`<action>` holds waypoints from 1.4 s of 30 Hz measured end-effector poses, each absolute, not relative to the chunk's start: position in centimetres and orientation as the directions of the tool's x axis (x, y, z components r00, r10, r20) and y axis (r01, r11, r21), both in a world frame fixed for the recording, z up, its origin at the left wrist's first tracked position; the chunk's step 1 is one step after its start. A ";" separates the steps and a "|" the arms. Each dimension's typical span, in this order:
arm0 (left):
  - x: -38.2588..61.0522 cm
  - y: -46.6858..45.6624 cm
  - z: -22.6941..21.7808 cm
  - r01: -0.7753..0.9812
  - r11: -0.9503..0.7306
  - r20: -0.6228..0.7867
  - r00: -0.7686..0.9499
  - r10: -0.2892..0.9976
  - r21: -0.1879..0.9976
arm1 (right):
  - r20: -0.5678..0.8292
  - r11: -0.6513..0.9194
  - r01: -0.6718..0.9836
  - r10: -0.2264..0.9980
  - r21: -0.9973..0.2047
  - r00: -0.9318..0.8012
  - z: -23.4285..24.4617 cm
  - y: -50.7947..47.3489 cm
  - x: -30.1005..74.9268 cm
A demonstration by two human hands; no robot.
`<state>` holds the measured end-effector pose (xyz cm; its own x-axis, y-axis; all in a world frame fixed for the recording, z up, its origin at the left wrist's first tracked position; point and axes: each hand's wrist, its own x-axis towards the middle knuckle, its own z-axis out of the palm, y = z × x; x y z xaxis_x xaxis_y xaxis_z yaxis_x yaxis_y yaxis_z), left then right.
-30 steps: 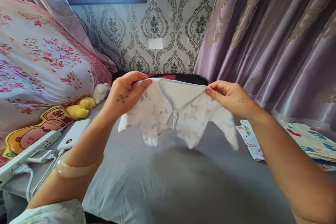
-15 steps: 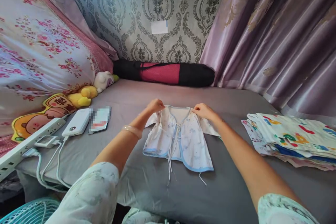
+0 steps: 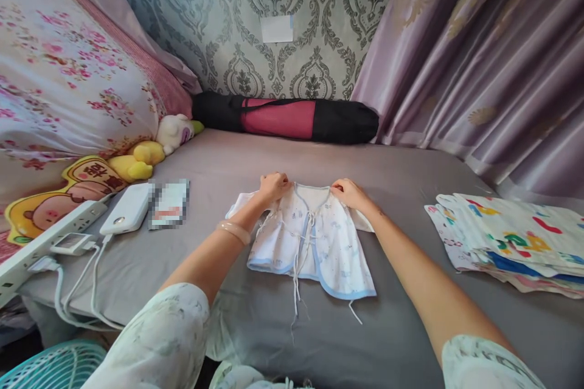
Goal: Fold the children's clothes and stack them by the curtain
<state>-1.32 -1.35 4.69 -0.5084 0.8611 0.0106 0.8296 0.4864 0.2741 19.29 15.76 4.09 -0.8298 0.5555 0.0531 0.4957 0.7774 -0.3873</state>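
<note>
A small white baby shirt (image 3: 337,249) with pale blue edging and tie strings lies front up on the grey bed sheet (image 3: 406,188). Its neckline faces away from me, and the loose ties hang down past the hem. My left hand (image 3: 275,187) pinches the shirt at the shoulder left of the neckline. At the opposite shoulder, my right hand (image 3: 349,193) has its fingers closed on the cloth. Each forearm crosses over part of a sleeve.
Folded printed cloths (image 3: 515,243) are stacked at the right. On the left lie a power strip (image 3: 55,243), a white power bank (image 3: 130,208), a blurred phone-like item (image 3: 168,205) and plush toys (image 3: 137,158). A black and red rolled bag (image 3: 283,118) rests against the wall.
My left hand has shifted slightly right, closer to the neckline, and more of the left sleeve shows. My right hand has moved slightly left. The camera view has tilted down a little.
</note>
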 end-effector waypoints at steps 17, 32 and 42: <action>-2.7 0.3 4.5 0.931 0.358 0.072 -0.363 0.929 0.068 | 0.046 0.831 0.548 0.553 -0.092 -0.832 4.0 15.5 17.2; -7.0 5.7 4.0 0.935 0.353 0.100 -0.349 0.932 -0.026 | 0.024 0.852 0.523 0.522 0.040 -0.853 4.4 20.1 12.6; -6.5 6.2 4.7 0.901 0.433 0.074 -0.432 0.899 -0.005 | 0.104 0.830 0.512 0.542 -0.221 -0.834 3.4 21.8 12.5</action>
